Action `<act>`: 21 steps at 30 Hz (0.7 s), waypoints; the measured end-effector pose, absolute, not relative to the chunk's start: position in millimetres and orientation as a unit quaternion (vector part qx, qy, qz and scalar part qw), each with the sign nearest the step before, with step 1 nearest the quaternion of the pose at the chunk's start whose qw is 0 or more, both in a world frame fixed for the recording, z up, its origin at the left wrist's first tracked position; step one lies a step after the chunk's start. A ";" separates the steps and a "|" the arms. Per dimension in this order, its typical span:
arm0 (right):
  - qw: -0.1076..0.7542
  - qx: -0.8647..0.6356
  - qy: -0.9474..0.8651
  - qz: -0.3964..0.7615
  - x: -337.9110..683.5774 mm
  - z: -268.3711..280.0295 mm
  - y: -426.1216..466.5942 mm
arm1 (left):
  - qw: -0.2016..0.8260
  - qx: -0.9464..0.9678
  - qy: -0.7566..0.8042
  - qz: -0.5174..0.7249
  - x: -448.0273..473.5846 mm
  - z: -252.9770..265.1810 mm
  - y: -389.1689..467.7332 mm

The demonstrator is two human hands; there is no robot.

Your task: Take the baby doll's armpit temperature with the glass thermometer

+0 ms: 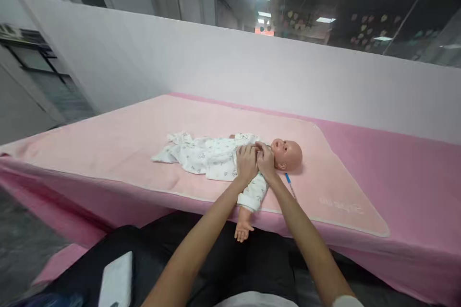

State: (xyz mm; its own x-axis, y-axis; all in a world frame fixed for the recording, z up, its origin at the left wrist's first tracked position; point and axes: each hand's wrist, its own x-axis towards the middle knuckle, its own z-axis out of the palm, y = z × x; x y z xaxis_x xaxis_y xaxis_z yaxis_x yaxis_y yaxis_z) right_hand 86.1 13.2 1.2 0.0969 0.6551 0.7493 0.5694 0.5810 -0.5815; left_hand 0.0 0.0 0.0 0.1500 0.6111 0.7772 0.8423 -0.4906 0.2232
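A baby doll (288, 154) lies on its back, head to the right, in a white patterned baby outfit (205, 153). My left hand (247, 162) rests on the doll's upper chest, its bent fingers closed on the outfit's front. Right beside it, my right hand (265, 159) is closed at the collar under the doll's chin, thumb and fingers drawn together on the cloth. My fingertips partly hide the fabric between them. One doll arm (244, 225) sticks out of its sleeve towards me, past the table edge.
A thin blue-capped stick, perhaps a thermometer or pen (287, 178), lies near the doll's head. Beneath is a pale pink mat (122, 139) over a darker pink tablecloth (414, 192). A white wall (223, 64) stands behind. A white phone (115, 280) lies on my lap.
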 end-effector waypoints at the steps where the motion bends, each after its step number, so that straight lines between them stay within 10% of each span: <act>1: 0.580 -0.457 -0.673 0.040 86.2 -0.1 13.0 | 0.130 -0.749 -0.487 -0.431 -0.2 -0.1 0.0; 21: 0.588 -0.413 -0.694 0.032 90.2 -3.5 9.6 | 0.085 -0.714 -0.458 -0.523 -0.3 -4.4 2.3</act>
